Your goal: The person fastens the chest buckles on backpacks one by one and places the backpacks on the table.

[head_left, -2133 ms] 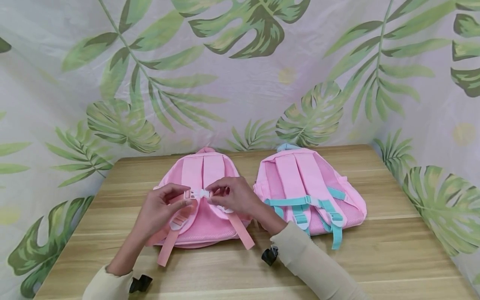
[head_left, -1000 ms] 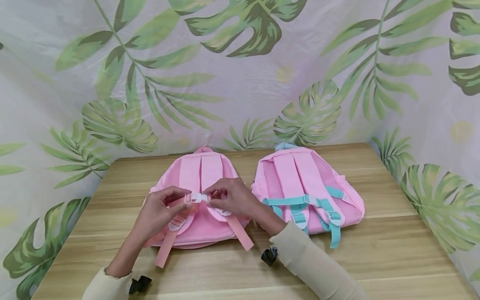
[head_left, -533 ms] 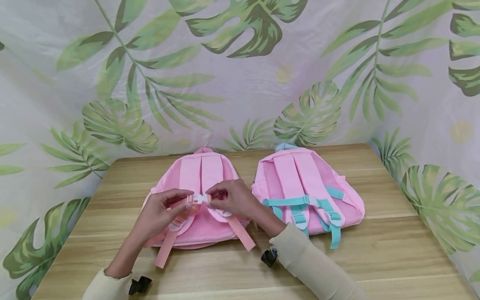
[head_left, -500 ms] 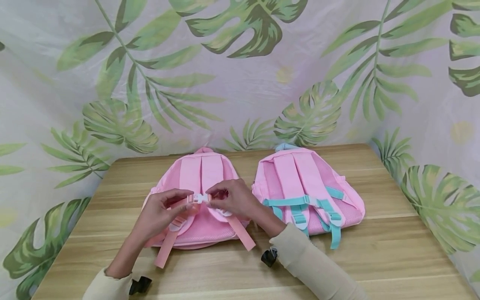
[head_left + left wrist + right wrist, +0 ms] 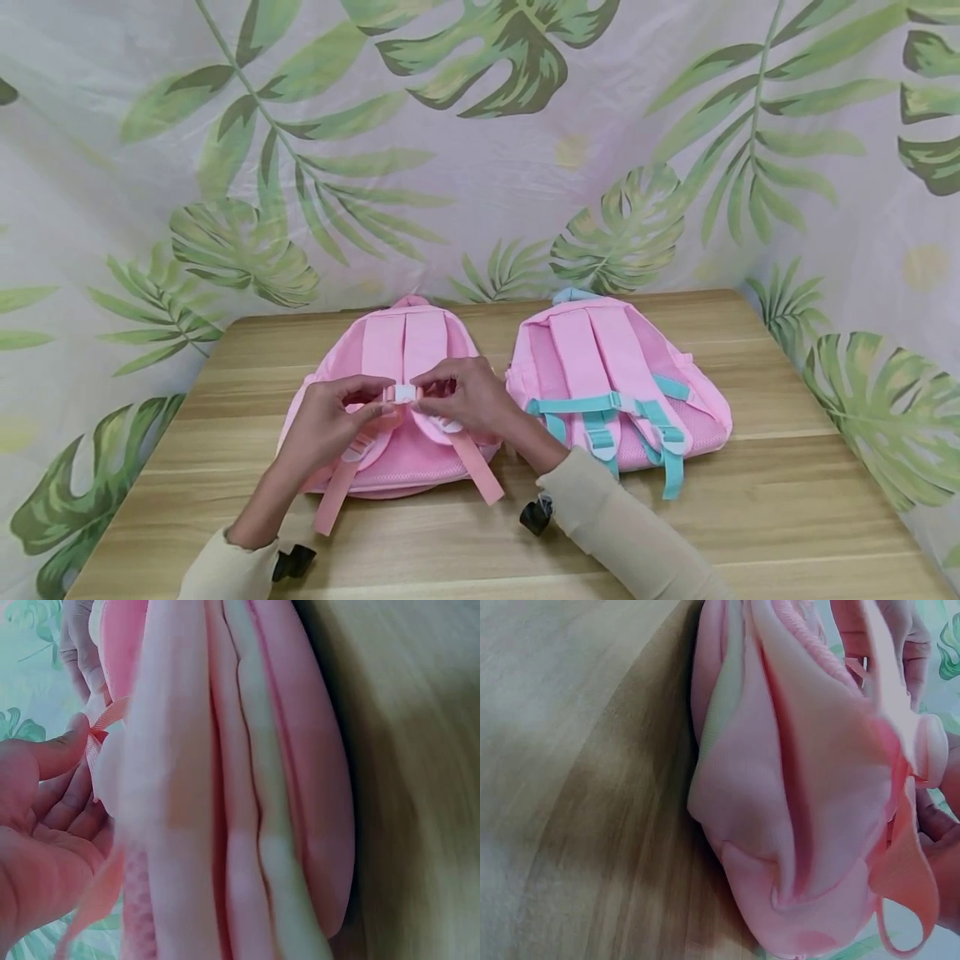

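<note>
A pink backpack [image 5: 442,467] lies with its shoulder straps up at the left of the table. Over those straps, a white side-release buckle [image 5: 405,393] on a coral chest strap sits between my two hands, its halves pushed close together. My left hand [image 5: 330,417] pinches the buckle's left end between thumb and index finger. At the other end, my right hand [image 5: 468,392] pinches with thumb and fingers. The left wrist view has my left thumb tip on the coral webbing [image 5: 112,712]. In the right wrist view, the backpack's pink side [image 5: 780,787] hides part of the hands.
A second pink backpack [image 5: 607,350] with turquoise webbing lies to the right, its chest strap [image 5: 573,404] fastened across. Two coral strap tails [image 5: 477,467] hang toward the front of the wooden table [image 5: 420,558]. A leaf-print cloth [image 5: 480,192] hangs behind.
The buckle's two halves have come together, from apart with prongs showing to a compact block. My left hand has moved slightly right; my right hand has hardly moved.
</note>
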`<state>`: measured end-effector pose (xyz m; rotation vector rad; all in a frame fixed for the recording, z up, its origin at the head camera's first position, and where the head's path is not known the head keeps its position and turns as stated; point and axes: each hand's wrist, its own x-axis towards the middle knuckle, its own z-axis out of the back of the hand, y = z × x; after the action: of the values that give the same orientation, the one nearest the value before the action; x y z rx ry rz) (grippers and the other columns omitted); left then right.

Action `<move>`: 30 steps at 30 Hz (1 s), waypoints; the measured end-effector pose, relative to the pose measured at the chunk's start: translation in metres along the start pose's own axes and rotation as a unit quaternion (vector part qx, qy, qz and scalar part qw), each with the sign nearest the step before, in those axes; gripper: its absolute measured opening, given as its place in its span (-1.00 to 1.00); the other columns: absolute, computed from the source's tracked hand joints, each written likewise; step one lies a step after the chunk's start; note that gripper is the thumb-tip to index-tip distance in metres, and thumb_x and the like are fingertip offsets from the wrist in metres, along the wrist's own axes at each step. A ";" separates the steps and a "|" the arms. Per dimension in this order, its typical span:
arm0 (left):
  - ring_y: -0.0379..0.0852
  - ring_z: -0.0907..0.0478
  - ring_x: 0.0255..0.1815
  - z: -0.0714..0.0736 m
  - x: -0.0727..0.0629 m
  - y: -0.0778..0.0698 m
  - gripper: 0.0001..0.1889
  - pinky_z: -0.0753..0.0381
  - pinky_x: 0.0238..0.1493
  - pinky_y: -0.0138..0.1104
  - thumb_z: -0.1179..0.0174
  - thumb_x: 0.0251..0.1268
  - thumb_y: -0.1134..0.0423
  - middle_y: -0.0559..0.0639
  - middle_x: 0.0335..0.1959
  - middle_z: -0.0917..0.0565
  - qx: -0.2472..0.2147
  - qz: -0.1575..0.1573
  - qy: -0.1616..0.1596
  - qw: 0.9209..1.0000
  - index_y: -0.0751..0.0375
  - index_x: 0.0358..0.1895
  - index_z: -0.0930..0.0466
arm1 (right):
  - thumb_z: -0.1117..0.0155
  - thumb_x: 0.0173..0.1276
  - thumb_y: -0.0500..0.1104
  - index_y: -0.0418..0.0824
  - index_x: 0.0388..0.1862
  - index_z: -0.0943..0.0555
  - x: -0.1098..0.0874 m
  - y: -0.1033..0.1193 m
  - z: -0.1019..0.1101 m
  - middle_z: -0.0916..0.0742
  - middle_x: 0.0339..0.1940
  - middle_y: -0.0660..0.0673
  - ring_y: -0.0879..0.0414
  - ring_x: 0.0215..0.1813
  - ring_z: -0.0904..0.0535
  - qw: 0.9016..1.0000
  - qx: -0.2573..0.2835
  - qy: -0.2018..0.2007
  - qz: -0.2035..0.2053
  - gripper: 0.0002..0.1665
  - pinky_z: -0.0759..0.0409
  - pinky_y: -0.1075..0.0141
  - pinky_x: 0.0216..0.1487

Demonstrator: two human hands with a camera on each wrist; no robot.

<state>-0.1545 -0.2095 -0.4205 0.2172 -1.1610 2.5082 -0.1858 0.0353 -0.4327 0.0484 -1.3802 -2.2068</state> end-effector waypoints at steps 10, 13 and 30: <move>-0.14 -0.79 -0.13 0.001 0.001 0.005 -0.73 -0.78 -0.12 -0.35 -0.51 0.29 0.42 0.01 -0.13 -0.88 0.007 0.008 0.038 0.999 0.19 0.04 -0.83 | -0.63 0.32 -0.20 -0.14 0.05 -0.86 0.001 -0.001 -0.001 -0.85 -0.26 -0.02 0.32 -0.31 -0.58 1.000 -0.014 0.012 -0.015 -0.68 -0.59 0.49 -0.28; -0.11 -0.78 -0.16 0.002 0.000 0.007 -0.72 -0.75 -0.20 -0.37 -0.50 0.30 0.41 0.02 -0.12 -0.87 0.009 0.014 0.055 0.998 0.19 0.05 -0.81 | -0.64 0.31 -0.18 -0.14 0.03 -0.86 0.002 -0.001 -0.002 -0.85 -0.26 -0.01 0.33 -0.31 -0.58 0.999 -0.025 0.023 -0.015 -0.69 -0.59 0.49 -0.27; -0.16 -0.75 -0.13 0.001 -0.006 0.014 -0.66 -0.80 -0.05 -0.22 -0.56 0.25 0.35 -0.05 -0.10 -0.84 0.065 -0.009 0.078 0.995 0.19 0.09 -0.79 | -0.61 0.32 -0.17 -0.18 0.06 -0.84 -0.002 -0.005 -0.006 -0.88 -0.17 -0.06 0.15 -0.14 -0.72 0.995 -0.091 0.043 0.003 -0.66 -0.60 0.48 -0.09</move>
<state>-0.1544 -0.2201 -0.4308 0.0631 -0.9319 2.5363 -0.1847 0.0326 -0.4405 0.0724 -1.1267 -2.2883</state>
